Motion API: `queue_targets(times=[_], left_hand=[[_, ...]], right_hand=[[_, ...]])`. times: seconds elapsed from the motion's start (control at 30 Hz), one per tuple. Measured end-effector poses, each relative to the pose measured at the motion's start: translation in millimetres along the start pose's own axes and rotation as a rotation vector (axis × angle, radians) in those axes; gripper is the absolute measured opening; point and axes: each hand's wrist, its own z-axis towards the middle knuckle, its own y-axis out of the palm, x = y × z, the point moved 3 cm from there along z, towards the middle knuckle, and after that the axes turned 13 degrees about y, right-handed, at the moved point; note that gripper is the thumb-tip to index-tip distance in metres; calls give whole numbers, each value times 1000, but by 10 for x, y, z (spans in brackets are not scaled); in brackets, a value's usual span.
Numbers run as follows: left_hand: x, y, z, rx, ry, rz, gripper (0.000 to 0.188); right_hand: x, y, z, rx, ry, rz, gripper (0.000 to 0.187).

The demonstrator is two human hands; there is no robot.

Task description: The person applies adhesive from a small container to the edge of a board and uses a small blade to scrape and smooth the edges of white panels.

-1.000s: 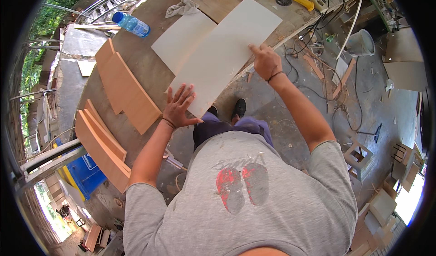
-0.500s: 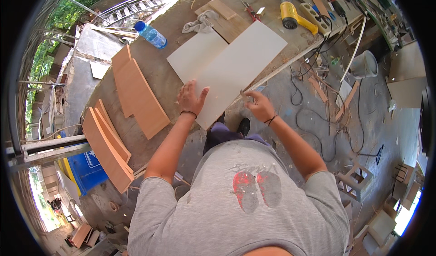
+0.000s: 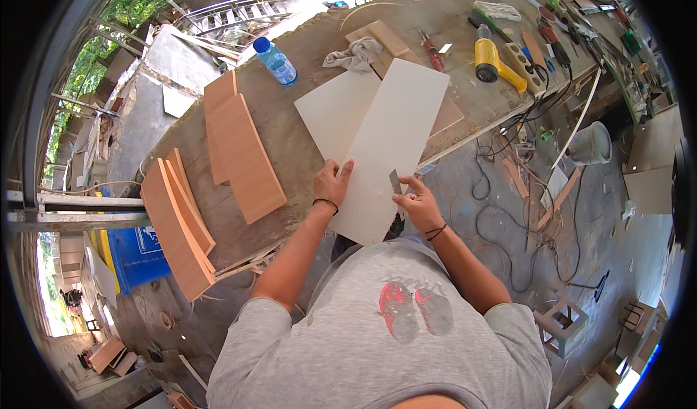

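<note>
A long white panel (image 3: 398, 129) lies slantwise over the bench's near edge, its near end close to my shirt. My left hand (image 3: 332, 187) grips its left edge, the thumb on top. Between the thumb and fingers of my right hand (image 3: 421, 204) is a small flat grey blade (image 3: 395, 182), like a scraper blade, held over the panel near its right edge. A second white panel (image 3: 330, 111) lies partly under the first one.
Wood-brown boards (image 3: 243, 166) lie on the workbench (image 3: 305, 213) at left. Behind stand a blue-capped bottle (image 3: 276, 62), a rag (image 3: 354, 55) and a yellow heat gun (image 3: 490, 59). Cables (image 3: 501, 217) and a bucket (image 3: 589, 144) are on the floor at right.
The long panel has turned more upright in view and come nearer to me. My left hand has gone from lying flat on it to gripping its edge. The blade is now over the panel.
</note>
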Motion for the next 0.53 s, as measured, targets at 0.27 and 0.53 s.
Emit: queue_targets(times=[0.27, 0.53], left_hand=[[-381, 168, -173, 241, -241, -380, 51], [-121, 436, -139, 496, -298, -320, 45]], right_hand=[[-164, 16, 448, -23, -33, -164, 35], [-639, -187, 1247, -321, 132, -515, 42]])
